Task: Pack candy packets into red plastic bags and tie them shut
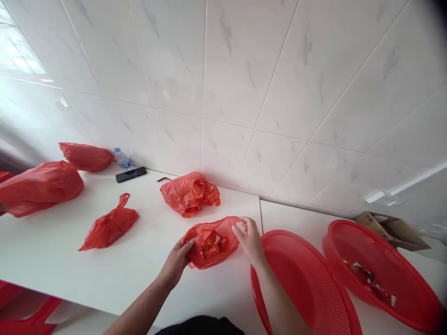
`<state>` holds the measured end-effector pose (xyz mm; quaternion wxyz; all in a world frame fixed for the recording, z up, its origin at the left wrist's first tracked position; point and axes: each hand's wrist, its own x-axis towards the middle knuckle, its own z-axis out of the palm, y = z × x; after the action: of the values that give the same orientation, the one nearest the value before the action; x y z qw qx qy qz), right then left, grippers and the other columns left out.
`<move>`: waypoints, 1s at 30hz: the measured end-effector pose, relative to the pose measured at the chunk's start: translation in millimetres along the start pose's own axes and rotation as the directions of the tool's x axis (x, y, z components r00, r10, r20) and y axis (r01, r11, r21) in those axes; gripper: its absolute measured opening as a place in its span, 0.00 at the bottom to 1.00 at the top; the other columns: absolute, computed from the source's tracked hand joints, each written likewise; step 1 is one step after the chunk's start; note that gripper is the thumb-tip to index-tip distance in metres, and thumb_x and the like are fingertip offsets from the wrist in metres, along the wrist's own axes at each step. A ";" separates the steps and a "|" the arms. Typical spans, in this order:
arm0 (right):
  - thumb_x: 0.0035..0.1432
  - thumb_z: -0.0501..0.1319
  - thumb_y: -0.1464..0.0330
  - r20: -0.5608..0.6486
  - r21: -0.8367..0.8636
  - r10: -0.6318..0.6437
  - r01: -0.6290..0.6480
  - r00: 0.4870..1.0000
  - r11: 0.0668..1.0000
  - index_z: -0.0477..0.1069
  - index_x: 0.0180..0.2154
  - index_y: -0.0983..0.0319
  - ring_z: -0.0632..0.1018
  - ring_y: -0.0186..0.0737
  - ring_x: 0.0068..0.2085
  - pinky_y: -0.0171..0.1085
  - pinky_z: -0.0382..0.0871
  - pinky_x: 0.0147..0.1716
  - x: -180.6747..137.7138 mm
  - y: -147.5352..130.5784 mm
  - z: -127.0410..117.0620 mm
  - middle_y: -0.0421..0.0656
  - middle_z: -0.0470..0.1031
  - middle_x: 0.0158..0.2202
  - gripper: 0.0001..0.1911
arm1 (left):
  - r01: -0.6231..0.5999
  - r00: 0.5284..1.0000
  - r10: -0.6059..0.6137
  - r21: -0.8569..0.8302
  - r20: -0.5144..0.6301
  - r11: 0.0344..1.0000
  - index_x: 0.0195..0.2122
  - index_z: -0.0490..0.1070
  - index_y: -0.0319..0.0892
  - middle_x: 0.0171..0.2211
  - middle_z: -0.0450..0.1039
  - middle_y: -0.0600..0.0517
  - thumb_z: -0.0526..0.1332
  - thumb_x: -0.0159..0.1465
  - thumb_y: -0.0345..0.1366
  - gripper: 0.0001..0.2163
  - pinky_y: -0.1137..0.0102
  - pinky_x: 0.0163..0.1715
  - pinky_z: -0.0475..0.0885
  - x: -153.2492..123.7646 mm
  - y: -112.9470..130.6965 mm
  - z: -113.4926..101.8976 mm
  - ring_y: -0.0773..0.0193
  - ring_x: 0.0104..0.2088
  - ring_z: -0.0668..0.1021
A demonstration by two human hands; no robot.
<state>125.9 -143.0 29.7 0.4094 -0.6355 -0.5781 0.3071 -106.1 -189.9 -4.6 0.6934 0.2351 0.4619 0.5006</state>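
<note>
A red plastic bag (228, 229) is held with its mouth spread wide above the white table. My left hand (178, 261) grips the bag's left rim, thumb over the edge. My right hand (249, 239) pinches the rim on the upper right. Inside the bag lie several small wrapped pieces (213, 247) in red and yellow; they look like sweets, but their kind is not clear. Just behind it sits a crumpled red plastic bag (188, 193) against the wall side. Near my right forearm stands a large red plastic basket (296, 265) with perforated sides.
Another red basket (363, 246) farther right holds several small wrapped pieces. A cardboard box (391, 228) stands behind it. On the left are a tied red bag (111, 228), larger filled red bags (42, 186), a phone (131, 174) and a water bottle (122, 159). A tiled wall borders the white table (87, 279).
</note>
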 end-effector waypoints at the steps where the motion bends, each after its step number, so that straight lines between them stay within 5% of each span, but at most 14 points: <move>1: 0.52 0.59 0.55 -0.051 -0.037 0.041 -0.043 0.998 0.998 0.66 0.49 0.59 0.73 0.47 0.51 0.43 0.69 0.48 6.7 7.5 1.4 0.50 0.69 0.53 0.25 | -0.010 1.000 0.010 -0.001 -0.010 1.000 0.45 0.72 0.42 0.36 0.79 0.50 0.66 0.58 0.44 0.17 0.68 0.36 0.73 -0.7 -0.5 -2.1 0.60 0.36 0.79; 6: 0.46 0.62 0.56 -0.118 -0.122 0.158 -0.172 0.980 0.977 0.67 0.48 0.65 0.72 0.55 0.51 0.47 0.67 0.46 23.9 40.7 11.1 0.58 0.67 0.52 0.29 | -0.014 0.997 0.014 -0.009 -0.070 1.000 0.45 0.72 0.41 0.33 0.78 0.51 0.68 0.55 0.44 0.19 0.70 0.33 0.73 -2.5 -1.3 -5.9 0.62 0.32 0.79; 10: 0.42 0.63 0.61 0.020 -0.104 0.159 -0.156 0.987 0.982 0.69 0.26 0.60 0.74 0.43 0.32 0.38 0.66 0.31 21.2 44.1 17.9 0.43 0.72 0.29 0.11 | -0.004 0.999 0.006 0.038 -0.054 0.999 0.45 0.71 0.41 0.36 0.79 0.49 0.67 0.55 0.45 0.20 0.67 0.37 0.74 0.8 0.9 -1.0 0.59 0.35 0.80; 13: 0.48 0.59 0.59 0.072 -0.038 0.128 -0.125 0.989 0.991 0.63 0.21 0.58 0.66 0.36 0.23 0.35 0.61 0.26 20.5 24.0 3.8 0.35 0.64 0.19 0.12 | -0.030 0.999 0.032 0.102 -0.018 0.994 0.47 0.71 0.41 0.38 0.79 0.47 0.67 0.55 0.46 0.21 0.64 0.39 0.74 3.9 12.2 7.1 0.57 0.37 0.80; 19: 0.56 0.58 0.55 0.073 0.251 0.002 -0.020 0.997 0.968 0.68 0.31 0.59 0.71 0.38 0.33 0.35 0.65 0.34 -2.5 -49.6 -63.7 0.39 0.71 0.29 0.14 | -0.213 0.976 0.217 0.240 0.014 0.947 0.51 0.69 0.41 0.38 0.78 0.47 0.64 0.57 0.47 0.23 0.62 0.40 0.74 3.7 58.1 29.5 0.56 0.37 0.79; 22: 0.56 0.60 0.56 0.127 0.325 -0.010 -0.032 0.992 0.945 0.68 0.30 0.58 0.70 0.38 0.32 0.34 0.64 0.33 -25.9 -59.9 -74.6 0.39 0.70 0.28 0.12 | -0.267 0.962 0.274 0.301 0.021 0.915 0.48 0.70 0.41 0.37 0.78 0.48 0.64 0.56 0.47 0.22 0.61 0.43 0.73 7.1 67.7 30.7 0.56 0.38 0.78; 25: 0.54 0.60 0.62 0.159 0.299 0.004 -0.052 0.987 0.953 0.67 0.28 0.59 0.66 0.34 0.29 0.33 0.61 0.30 -51.2 -45.0 -59.8 0.36 0.66 0.26 0.08 | -0.226 0.956 0.291 0.519 -0.046 0.824 0.43 0.72 0.42 0.34 0.78 0.49 0.64 0.52 0.50 0.21 0.62 0.39 0.73 13.8 59.5 18.5 0.54 0.36 0.78; 30: 0.50 0.57 0.69 0.209 0.200 0.183 -0.225 0.961 0.954 0.61 0.22 0.60 0.60 0.30 0.25 0.32 0.55 0.25 -87.2 -7.2 -27.9 0.34 0.58 0.21 0.07 | -0.075 0.951 0.292 0.844 -0.100 0.531 0.29 0.72 0.50 0.27 0.78 0.55 0.62 0.50 0.50 0.12 0.64 0.36 0.68 25.1 34.6 -9.5 0.52 0.34 0.78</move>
<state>134.1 -233.6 42.0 0.3873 -0.6105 -0.5071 0.4691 -129.1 -154.8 8.1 0.3842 0.5228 0.6920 0.3165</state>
